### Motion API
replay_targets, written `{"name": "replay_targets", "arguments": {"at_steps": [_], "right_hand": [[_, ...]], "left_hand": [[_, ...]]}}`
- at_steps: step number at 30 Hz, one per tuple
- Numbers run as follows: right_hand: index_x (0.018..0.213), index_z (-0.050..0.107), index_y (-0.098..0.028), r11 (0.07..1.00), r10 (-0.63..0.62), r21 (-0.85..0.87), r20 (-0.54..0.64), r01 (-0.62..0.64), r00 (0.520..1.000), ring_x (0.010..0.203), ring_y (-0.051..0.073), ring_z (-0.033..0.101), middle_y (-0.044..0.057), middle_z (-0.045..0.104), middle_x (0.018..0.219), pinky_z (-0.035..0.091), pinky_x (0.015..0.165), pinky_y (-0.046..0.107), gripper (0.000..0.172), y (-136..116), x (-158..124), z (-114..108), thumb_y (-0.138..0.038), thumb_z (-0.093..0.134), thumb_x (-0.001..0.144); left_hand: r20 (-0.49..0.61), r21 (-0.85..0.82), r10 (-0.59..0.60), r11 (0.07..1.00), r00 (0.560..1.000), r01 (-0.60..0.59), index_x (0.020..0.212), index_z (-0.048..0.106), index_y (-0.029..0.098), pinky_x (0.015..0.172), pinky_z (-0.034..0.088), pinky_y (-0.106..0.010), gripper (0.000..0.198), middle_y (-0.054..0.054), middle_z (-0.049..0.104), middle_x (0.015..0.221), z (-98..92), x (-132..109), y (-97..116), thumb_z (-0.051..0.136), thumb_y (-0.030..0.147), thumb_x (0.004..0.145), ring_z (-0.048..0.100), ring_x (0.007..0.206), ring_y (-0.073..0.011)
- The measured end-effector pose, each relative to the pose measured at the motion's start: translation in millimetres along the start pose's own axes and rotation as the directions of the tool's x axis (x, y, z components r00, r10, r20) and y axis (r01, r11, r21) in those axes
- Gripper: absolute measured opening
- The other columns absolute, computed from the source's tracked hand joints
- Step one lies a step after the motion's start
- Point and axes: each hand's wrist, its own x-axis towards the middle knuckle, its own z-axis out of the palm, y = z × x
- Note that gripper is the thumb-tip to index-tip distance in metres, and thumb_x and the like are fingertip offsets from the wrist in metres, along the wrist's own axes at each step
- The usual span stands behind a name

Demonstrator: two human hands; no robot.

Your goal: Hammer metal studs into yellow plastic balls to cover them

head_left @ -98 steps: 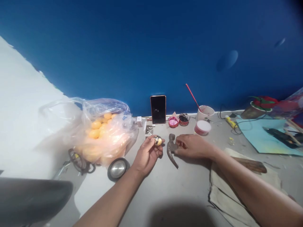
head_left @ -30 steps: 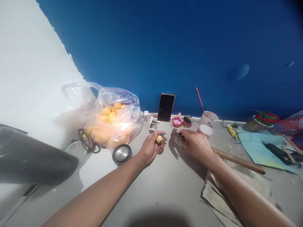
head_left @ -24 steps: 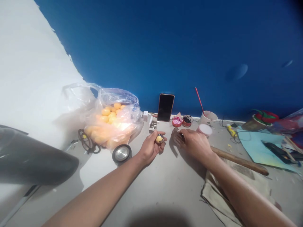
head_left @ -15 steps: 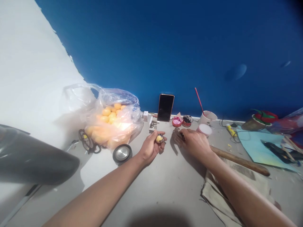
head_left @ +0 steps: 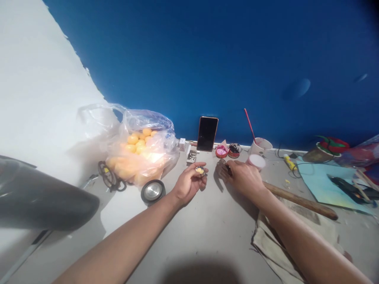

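My left hand is closed, its fingertips pinching a small yellow ball patterned with dark and silvery bits. Just beyond that hand lies a small open box of shiny pieces. My right hand is curled palm down on the table, fingers bent over a dark grey lump; what its fingertips hold is hidden. From under the right wrist a thick wooden handle runs to the right, in line with the grey lump; I cannot tell whether they are joined.
A clear plastic bag of orange-yellow balls stands left, near a round metal lid. A phone leans on the wall. Pink and black pots, a paper cup, a cloth and blue sheet lie right.
The yellow ball has turned in my left fingers and shows more of its silvery pattern. My left thumb has shifted slightly. The right hand has hardly moved.
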Motion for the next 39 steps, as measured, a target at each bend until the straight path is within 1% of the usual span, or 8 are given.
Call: {"name": "replay_targets", "arguments": {"at_steps": [8,13,18,22,25,30,35,39], "right_hand": [[0.105,0.065,-0.02,1.0,0.008,0.017,0.017,-0.009,1.0,0.084,0.024,0.071,0.009,0.075,0.096,0.029,0.058,0.031,0.025,-0.7,1.1,-0.7,-0.04,0.05,0.1],[0.104,0.065,-0.02,1.0,-0.005,0.018,-0.007,0.005,1.0,0.081,0.024,0.071,0.009,0.075,0.094,0.027,0.057,0.031,0.028,-0.1,1.2,-0.3,-0.042,0.049,0.101],[0.106,0.065,-0.02,1.0,-0.023,0.015,-0.006,0.023,1.0,0.082,0.025,0.071,0.009,0.075,0.094,0.027,0.057,0.031,0.027,0.0,0.1,1.6,-0.042,0.052,0.1],[0.107,0.064,-0.02,0.999,-0.03,0.02,0.017,0.029,0.999,0.084,0.025,0.071,0.009,0.075,0.098,0.029,0.058,0.031,0.023,-1.0,0.3,2.0,-0.039,0.053,0.1],[0.107,0.064,-0.02,0.999,-0.02,0.029,0.029,0.019,0.999,0.085,0.025,0.071,0.009,0.074,0.099,0.032,0.059,0.03,0.023,-1.7,0.7,1.7,-0.04,0.053,0.1],[0.109,0.064,-0.021,0.999,-0.011,0.043,0.051,0.009,0.999,0.089,0.025,0.07,0.01,0.074,0.103,0.037,0.064,0.03,0.022,-2.6,0.3,0.4,-0.036,0.054,0.098],[0.109,0.064,-0.02,0.999,-0.019,0.038,0.043,0.018,0.999,0.086,0.025,0.07,0.009,0.074,0.101,0.035,0.062,0.03,0.021,-2.5,0.3,0.1,-0.034,0.053,0.096],[0.11,0.064,-0.02,0.999,-0.019,0.034,0.048,0.017,0.999,0.088,0.025,0.07,0.009,0.074,0.101,0.035,0.063,0.03,0.021,-2.2,0.8,0.2,-0.031,0.054,0.095]], "left_hand": [[0.022,-0.017,-0.002,1.0,1.0,0.003,0.11,0.065,0.012,0.052,0.041,-0.026,0.044,-0.012,0.066,0.095,-1.7,1.8,-1.5,0.059,0.01,0.067,0.06,0.062,-0.015],[0.018,-0.018,-0.011,1.0,1.0,0.012,0.114,0.065,0.01,0.052,0.041,-0.027,0.047,-0.013,0.067,0.095,-1.6,2.7,-1.4,0.058,0.009,0.068,0.061,0.062,-0.0161],[0.019,-0.013,-0.008,1.0,1.0,0.008,0.12,0.065,0.01,0.054,0.044,-0.028,0.05,-0.015,0.069,0.101,-0.2,0.8,-0.4,0.057,0.008,0.07,0.063,0.065,-0.0168],[0.004,-0.008,-0.011,1.0,1.0,0.011,0.124,0.064,0.009,0.054,0.045,-0.03,0.054,-0.018,0.069,0.108,0.3,0.6,-0.5,0.056,0.007,0.07,0.065,0.067,-0.0185],[0.003,-0.009,-0.011,1.0,1.0,0.011,0.126,0.064,0.008,0.054,0.046,-0.03,0.056,-0.019,0.069,0.109,-0.1,1.2,-1.0,0.056,0.007,0.071,0.065,0.068,-0.0191],[0.002,-0.012,-0.015,1.0,1.0,0.015,0.125,0.064,0.009,0.054,0.046,-0.029,0.054,-0.018,0.069,0.109,-0.3,1.6,-1.0,0.056,0.007,0.072,0.066,0.069,-0.0192],[-0.004,0.015,0.006,1.0,1.0,-0.006,0.121,0.068,0.009,0.054,0.047,-0.029,0.049,-0.017,0.068,0.11,1.1,1.2,-1.2,0.06,0.008,0.073,0.066,0.07,-0.0183],[-0.01,0.056,0.023,0.998,1.0,-0.022,0.119,0.072,0.012,0.053,0.045,-0.026,0.05,-0.017,0.068,0.117,1.7,1.6,-2.6,0.065,0.005,0.07,0.066,0.07,-0.0162]]}}
